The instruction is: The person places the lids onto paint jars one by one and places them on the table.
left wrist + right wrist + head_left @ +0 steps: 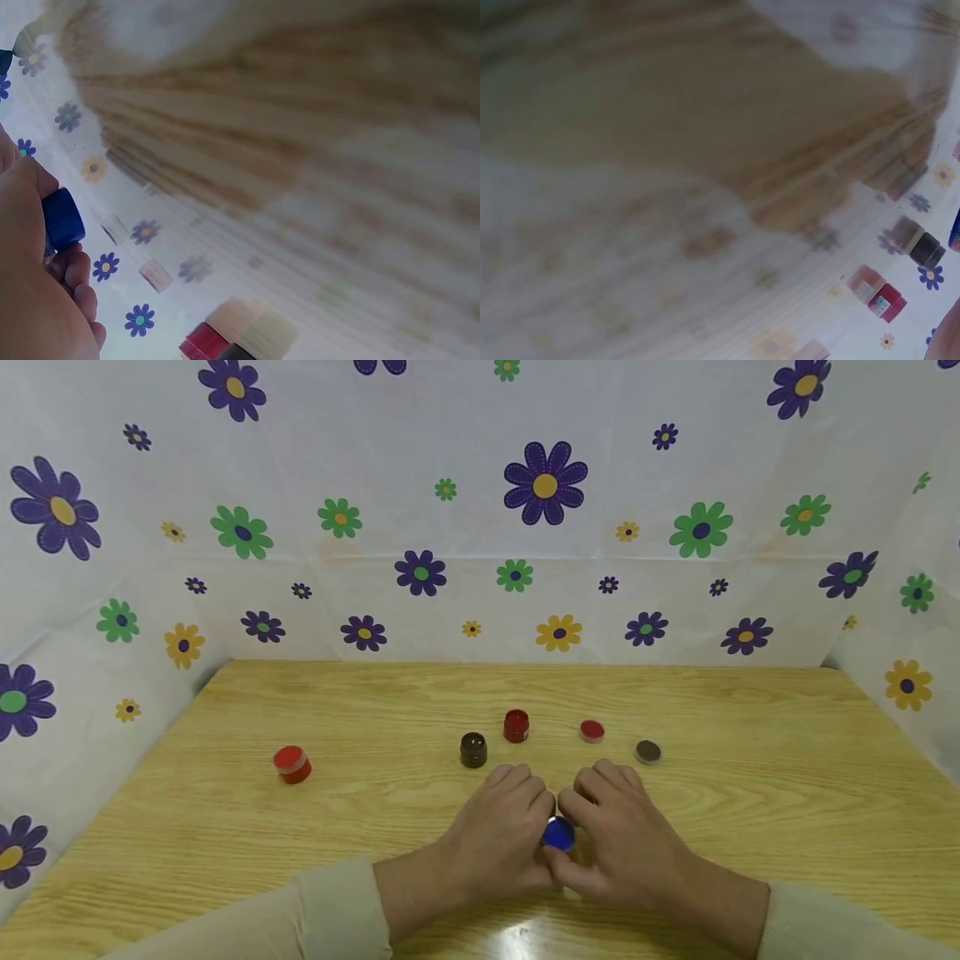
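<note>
A small blue paint jar (pixel 558 834) is held between both hands, low and centre in the head view. My left hand (pixel 504 835) grips it from the left, fingers curled. From the other side my right hand (pixel 626 839) pinches it, its thumb along the near edge and its index finger bent at the far edge. In the left wrist view the blue jar (pixel 64 219) shows beside the thumb and curled fingers of a hand (pixel 45 270). Only a sliver of blue jar (pixel 955 234) enters the right wrist view. The hands hide much of the jar.
Beyond the hands stand an uncapped dark brown or black jar (pixel 473 750) and an uncapped red jar (pixel 516 727). A red lid (pixel 592 732) and a brown lid (pixel 648 752) lie to their right. A capped red jar (pixel 292 764) stands at left on the wooden table (pixel 360 710).
</note>
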`<state>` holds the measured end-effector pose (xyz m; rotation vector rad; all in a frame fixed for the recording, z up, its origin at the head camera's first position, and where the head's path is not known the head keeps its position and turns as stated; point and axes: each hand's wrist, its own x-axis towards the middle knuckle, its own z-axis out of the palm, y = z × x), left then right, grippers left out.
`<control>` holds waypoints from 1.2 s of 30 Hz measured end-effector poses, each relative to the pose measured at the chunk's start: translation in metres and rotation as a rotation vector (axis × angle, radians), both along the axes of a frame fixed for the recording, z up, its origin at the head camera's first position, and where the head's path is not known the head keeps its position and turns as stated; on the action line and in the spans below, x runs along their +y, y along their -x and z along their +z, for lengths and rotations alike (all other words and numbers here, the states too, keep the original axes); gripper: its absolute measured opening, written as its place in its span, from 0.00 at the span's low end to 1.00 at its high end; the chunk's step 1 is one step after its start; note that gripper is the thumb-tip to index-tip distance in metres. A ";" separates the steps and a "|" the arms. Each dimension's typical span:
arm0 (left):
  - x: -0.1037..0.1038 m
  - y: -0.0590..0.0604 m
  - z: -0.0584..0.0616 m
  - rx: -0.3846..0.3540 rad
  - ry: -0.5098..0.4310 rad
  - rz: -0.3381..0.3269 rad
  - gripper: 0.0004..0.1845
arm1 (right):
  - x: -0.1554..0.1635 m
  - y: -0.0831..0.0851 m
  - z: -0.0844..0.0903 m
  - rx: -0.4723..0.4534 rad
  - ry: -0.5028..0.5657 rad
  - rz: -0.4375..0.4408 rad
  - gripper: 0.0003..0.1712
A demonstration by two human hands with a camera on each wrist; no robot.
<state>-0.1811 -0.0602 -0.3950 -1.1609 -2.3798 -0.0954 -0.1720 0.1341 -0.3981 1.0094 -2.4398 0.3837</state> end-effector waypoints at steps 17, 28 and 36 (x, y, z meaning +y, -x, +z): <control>0.000 -0.001 -0.001 -0.002 0.004 -0.012 0.19 | 0.000 0.000 -0.002 -0.001 -0.021 -0.004 0.19; 0.000 0.000 0.000 0.034 0.009 -0.019 0.19 | 0.000 0.001 -0.002 0.011 -0.027 -0.005 0.21; 0.000 0.000 0.000 0.025 0.027 -0.005 0.20 | -0.001 0.002 -0.001 0.015 -0.035 -0.016 0.28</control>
